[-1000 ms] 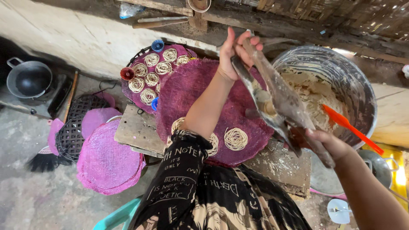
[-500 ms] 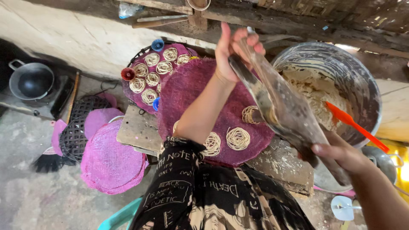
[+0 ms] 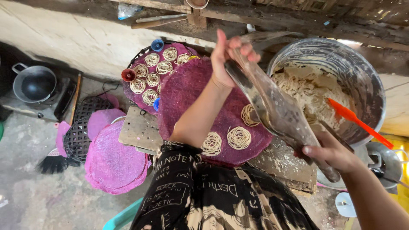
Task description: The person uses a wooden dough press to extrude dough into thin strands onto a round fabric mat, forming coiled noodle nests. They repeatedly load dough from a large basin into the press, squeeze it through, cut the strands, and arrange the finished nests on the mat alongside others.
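A long metal noodle press point(image 3: 277, 110) is held above the purple mat's point(image 3: 191, 91) right edge: left hand point(image 3: 228, 55) clenched around its top, right hand point(image 3: 330, 151) closed on its lower end. Judged rigid, heavy, dough-slick; best gripped at both ends.

1. At the far left we see a dark metal wok point(image 3: 35, 84) on a low stove point(image 3: 51, 102).
2. A black woven basket tray point(image 3: 81, 132) lies on the floor, with pink round mats point(image 3: 113, 159) stacked just beside it, partly over it.
3. A dark brush point(image 3: 53, 164) lies at the basket's near edge.
4. On the far tray point(image 3: 140, 55), coiled noodle nests point(image 3: 149, 79) sit on a purple mat; a blue cap point(image 3: 157, 44) and a red cup point(image 3: 128, 75) rest at its rim.
5. A worn wooden board point(image 3: 136, 132) carries the mats.
6. At the right edge, a small lidded pot point(image 3: 385, 164) stands low on the ground.
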